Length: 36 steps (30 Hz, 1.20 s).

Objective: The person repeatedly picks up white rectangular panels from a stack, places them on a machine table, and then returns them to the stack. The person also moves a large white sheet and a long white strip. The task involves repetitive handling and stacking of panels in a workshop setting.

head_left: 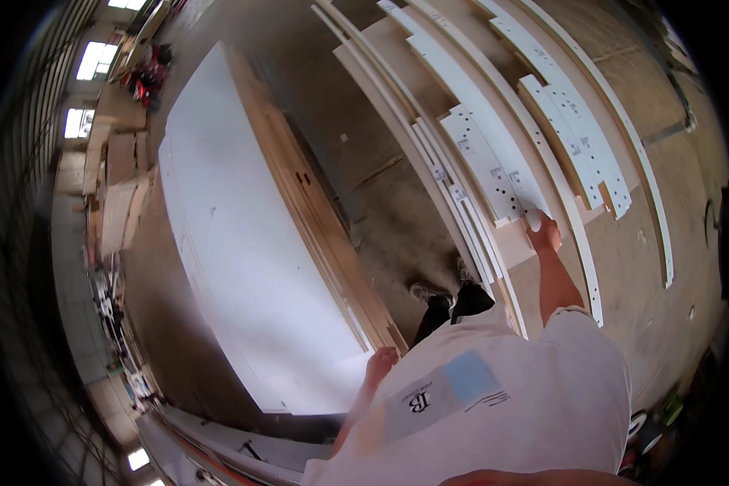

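Note:
My right hand (547,236) is at the near end of a white drilled board (482,166). Its fingers are closed round a small, rounded white object (535,219), too unclear to name, that meets the board's end. Dark holes and small printed labels mark the board. By my left side, my left hand (383,358) has curled fingers close to the near corner of a stack of large panels (243,243), white on top with brown edges. Whatever that hand may hold is hidden.
More white boards lie in rows to the right, among them a wide drilled board (579,142) and a long narrow strip (636,150). My shoes stand on the concrete floor (401,202) between stack and boards. Brown sheets (121,202) lean far left.

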Each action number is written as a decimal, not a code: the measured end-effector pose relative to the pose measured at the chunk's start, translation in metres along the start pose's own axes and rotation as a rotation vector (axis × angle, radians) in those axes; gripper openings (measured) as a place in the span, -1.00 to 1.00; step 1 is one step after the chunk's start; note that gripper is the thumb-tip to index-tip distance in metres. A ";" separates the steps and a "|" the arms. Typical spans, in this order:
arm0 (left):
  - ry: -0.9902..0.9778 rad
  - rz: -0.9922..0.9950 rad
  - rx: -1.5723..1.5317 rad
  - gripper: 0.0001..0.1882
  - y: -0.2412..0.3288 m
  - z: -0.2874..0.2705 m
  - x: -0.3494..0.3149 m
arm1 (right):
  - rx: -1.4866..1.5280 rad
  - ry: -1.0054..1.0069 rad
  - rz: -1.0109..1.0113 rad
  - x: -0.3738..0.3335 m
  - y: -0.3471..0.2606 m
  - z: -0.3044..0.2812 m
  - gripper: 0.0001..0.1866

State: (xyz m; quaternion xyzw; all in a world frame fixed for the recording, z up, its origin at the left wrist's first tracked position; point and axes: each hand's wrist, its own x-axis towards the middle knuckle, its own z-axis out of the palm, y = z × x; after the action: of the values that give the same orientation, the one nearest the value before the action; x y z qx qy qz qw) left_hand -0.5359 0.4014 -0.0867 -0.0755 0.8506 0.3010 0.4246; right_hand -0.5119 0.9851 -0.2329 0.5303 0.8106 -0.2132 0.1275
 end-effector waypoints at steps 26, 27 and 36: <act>0.273 -0.271 -0.617 -0.74 -0.209 0.138 -0.125 | -0.062 -0.997 -0.918 -0.318 -0.251 0.190 -0.41; 0.282 -0.286 -0.646 -0.74 -0.223 0.143 -0.132 | -0.020 -1.014 -0.959 -0.348 -0.250 0.203 -0.33; 0.520 -0.264 -0.958 -0.75 -0.394 0.192 -0.200 | 0.104 -0.431 -1.094 -0.485 -0.259 0.306 0.01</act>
State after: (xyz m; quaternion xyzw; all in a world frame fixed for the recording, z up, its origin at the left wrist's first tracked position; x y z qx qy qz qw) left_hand -0.1286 0.1684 -0.1976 -0.4377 0.6787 0.5695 0.1530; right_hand -0.5584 0.3572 -0.2369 -0.0144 0.9106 -0.3904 0.1349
